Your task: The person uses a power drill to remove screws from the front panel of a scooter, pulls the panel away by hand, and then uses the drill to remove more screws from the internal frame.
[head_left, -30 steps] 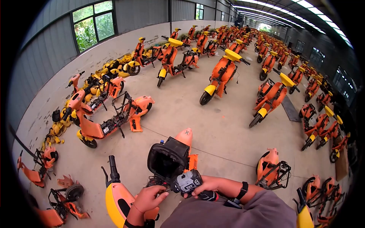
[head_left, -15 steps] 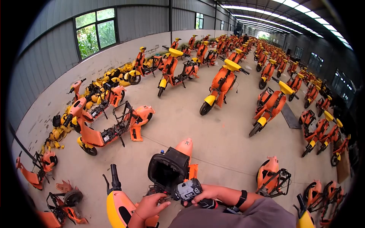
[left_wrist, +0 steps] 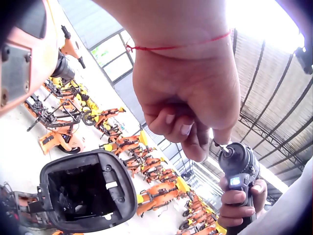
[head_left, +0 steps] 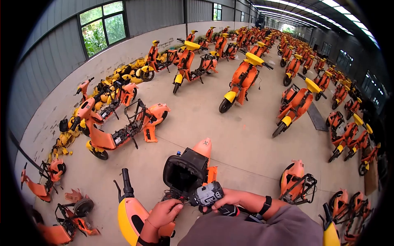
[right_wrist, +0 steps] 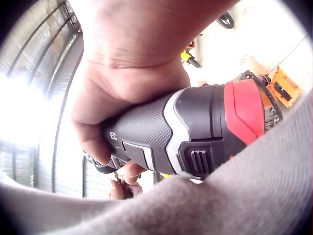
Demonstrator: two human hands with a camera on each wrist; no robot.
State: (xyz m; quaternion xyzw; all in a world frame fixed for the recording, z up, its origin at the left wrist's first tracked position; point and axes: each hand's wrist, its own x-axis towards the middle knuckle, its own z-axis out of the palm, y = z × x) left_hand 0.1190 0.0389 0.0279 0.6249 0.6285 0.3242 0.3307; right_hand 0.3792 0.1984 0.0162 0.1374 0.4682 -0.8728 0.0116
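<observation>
L hand (head_left: 163,214) pinches the bit (left_wrist: 225,149) at the front of the drill (head_left: 208,194); R hand (head_left: 229,198) grips the drill's handle, near the black bin (left_wrist: 127,193). Caution: accidental trigger pull w/ L fingers there may nip skin; loose pinch may drop bit.

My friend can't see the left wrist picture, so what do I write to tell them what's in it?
A left hand with a red string around its wrist pinches the bit at the front of a power drill, which a right hand grips. An open black bin sits below, with orange and yellow scooters behind, looking tilted.
</observation>
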